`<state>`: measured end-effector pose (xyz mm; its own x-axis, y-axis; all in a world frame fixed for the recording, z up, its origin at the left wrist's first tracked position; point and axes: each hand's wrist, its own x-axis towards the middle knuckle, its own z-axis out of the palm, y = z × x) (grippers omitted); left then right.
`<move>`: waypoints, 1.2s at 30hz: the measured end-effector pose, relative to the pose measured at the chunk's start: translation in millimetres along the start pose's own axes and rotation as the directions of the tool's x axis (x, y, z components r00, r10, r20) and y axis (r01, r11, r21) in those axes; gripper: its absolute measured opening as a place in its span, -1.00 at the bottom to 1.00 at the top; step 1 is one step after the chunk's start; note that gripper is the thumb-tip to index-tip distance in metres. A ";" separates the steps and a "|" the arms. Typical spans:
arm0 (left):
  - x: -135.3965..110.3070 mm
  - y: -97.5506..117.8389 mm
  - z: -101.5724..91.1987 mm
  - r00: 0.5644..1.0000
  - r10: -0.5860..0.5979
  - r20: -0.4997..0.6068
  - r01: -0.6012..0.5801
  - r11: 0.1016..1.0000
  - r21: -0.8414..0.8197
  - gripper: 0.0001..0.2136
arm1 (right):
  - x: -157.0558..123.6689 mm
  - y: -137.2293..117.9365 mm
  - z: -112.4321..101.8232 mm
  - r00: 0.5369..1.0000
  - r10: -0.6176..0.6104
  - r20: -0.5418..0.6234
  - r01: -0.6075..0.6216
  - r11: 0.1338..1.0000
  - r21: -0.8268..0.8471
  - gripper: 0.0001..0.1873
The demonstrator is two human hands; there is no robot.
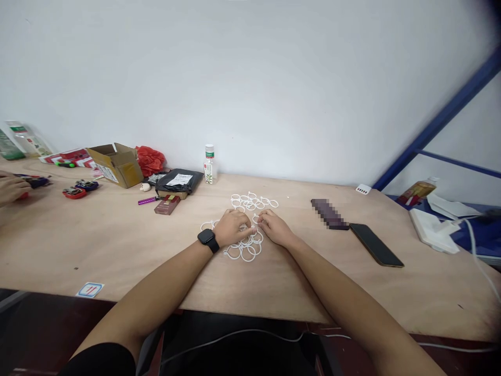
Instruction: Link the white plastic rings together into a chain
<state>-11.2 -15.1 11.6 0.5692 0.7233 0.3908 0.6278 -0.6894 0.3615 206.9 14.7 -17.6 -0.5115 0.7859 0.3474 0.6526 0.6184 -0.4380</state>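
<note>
Wooden table [117, 250] across the whole view, small clear bottle [210, 164] upright at its far edge by the white wall. Left of the bottle and well apart, open cardboard box [116, 164], flaps up. Just left of the bottle, flat black parcel bag [180, 181] with a white label. Right of the bottle and nearer the viewer, dark phone [376, 244] lying flat. Far left of the bottle, at the frame edge, another person's hand [11, 188] beside small coloured items.

In front of the bottle, slightly to its right, scatter of white plastic rings [252, 201] on the bare tabletop: one loose group closer to the bottle, a second group closer to the viewer. On that nearer group, left hand [234, 228], palm down, fingers curled in, tips on the rings. Right hand [275, 227] just beside it, farther right of the bottle, fingers bent, tips touching those of the left over the rings. Actual pinch on a single ring: cannot tell.

Black watch [207, 240] on the left wrist. Left of the bottle and a little forward, purple lighter [147, 200] next to a small brown box [167, 204].
</note>
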 end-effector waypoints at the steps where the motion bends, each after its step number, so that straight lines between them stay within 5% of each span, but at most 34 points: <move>1: 0.2 0.0 -0.3 1.000 -0.022 -0.020 0.022 1.000 -0.001 -0.70 | 0.2 -3.0 -2.0 1.000 -0.009 -0.029 0.009 1.000 0.023 -0.88; 5: 0.8 -1.7 -0.7 0.987 -0.116 -0.113 0.114 0.993 -0.024 -0.70 | -0.3 -19.9 -8.3 0.985 -0.108 -0.137 0.123 0.987 0.108 -0.85; 13: 2.4 -7.8 4.9 0.953 -0.202 -0.225 0.178 0.977 -0.119 -0.74 | -2.8 -32.9 -3.4 0.935 -0.343 -0.086 0.347 0.937 0.041 -0.80; 28: 3.1 0.1 9.0 0.875 -0.423 -0.236 0.272 0.833 -0.482 -0.81 | -4.7 -42.2 -1.2 0.890 -0.442 -0.111 0.443 0.896 -0.018 -0.76; 36: 3.1 -3.5 11.3 0.882 -0.423 -0.208 0.267 0.812 -0.519 -0.85 | -4.5 -48.7 1.9 0.859 -0.484 -0.167 0.485 0.874 -0.043 -0.77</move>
<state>-5.6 -10.0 2.0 0.1258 0.9213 0.3678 0.3858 -0.3870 0.8375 176.4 -19.0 0.6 -0.6624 0.3749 0.6486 0.3462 0.9210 -0.1788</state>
